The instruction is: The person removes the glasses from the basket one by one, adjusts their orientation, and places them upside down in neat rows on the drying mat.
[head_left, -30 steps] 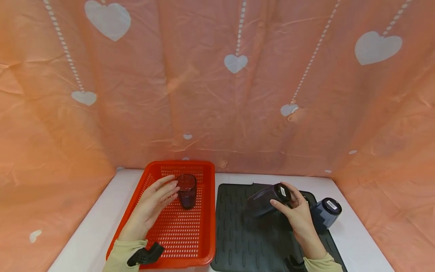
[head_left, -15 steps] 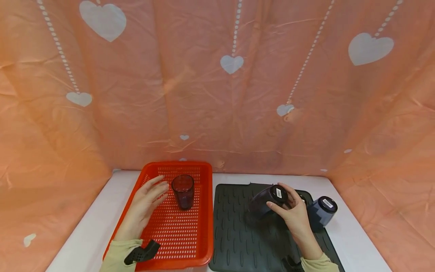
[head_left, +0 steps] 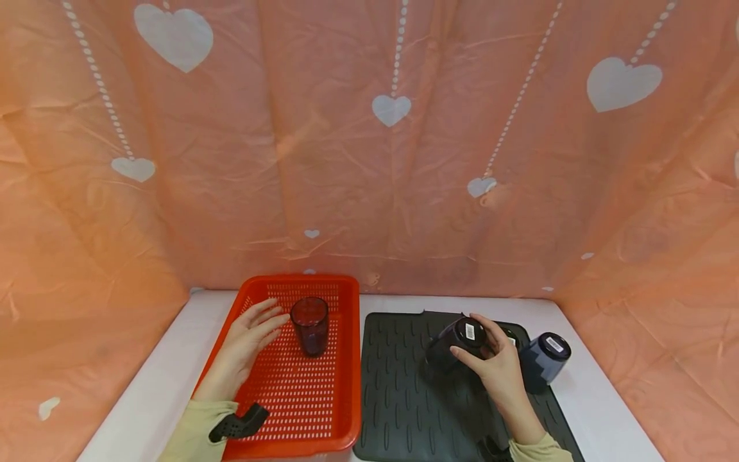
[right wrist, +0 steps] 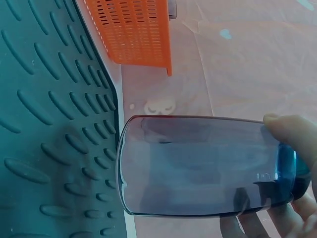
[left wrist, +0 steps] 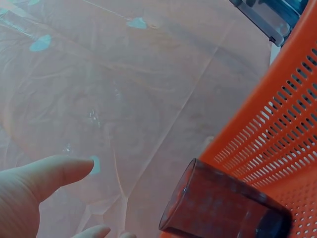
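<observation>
Standing in the red basket, a tumbler is found just beside the relaxed left hand, while a tinted glass is gripped near its base by the right hand, base uppermost over the dark mat, rim contact undetermined.

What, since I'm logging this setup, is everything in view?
Table: 1, white, lower half
Basket: 1, orange-red, left on table
Glass in basket: 1, purple-tinted, toward the far end
Mat: 1, dark grey, right of basket
Held glass: 1, bluish-purple, tilted over mat
Outer glass: 1, bluish, base up, mat's right edge
Partly hidden item: 1, dark, beside outer glass
Backdrop: 1, orange-pink, behind and at sides
Heart prints: several, pale, on backdrop
Sleeves: 2, pale yellow-green, bottom edge
Wrist straps: 2, black, at cuffs
Left hand: 1, bare, over basket
Right hand: 1, bare, gripping held glass
</observation>
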A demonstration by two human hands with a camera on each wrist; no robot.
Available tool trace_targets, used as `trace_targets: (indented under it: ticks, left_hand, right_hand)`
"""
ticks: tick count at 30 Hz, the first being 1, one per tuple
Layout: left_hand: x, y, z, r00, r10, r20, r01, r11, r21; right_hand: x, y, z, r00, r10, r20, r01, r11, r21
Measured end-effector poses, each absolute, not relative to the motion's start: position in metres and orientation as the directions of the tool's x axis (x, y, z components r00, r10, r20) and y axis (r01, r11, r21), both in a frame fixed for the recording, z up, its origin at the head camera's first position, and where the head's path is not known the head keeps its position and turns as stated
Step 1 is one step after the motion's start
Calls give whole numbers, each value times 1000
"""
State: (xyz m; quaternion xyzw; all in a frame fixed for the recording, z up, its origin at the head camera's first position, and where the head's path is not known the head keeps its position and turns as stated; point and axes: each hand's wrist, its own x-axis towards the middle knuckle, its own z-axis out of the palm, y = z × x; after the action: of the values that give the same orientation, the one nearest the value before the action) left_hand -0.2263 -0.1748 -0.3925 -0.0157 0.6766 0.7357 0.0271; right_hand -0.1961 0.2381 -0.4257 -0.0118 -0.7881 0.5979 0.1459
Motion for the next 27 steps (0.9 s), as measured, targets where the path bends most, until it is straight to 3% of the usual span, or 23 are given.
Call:
trace_targets:
  ticks: [20, 27]
  left_hand:
    - [-250, -177, -399, -989, 79, -125, -115, 122, 986]
    - [-251, -175, -402, -988, 102, -115, -101, 133, 986]
  right_hand:
    - [-202, 242, -432, -950, 197, 242, -154, 378, -913]
    - [-201, 240, -431, -948, 186, 258, -170, 390, -905]
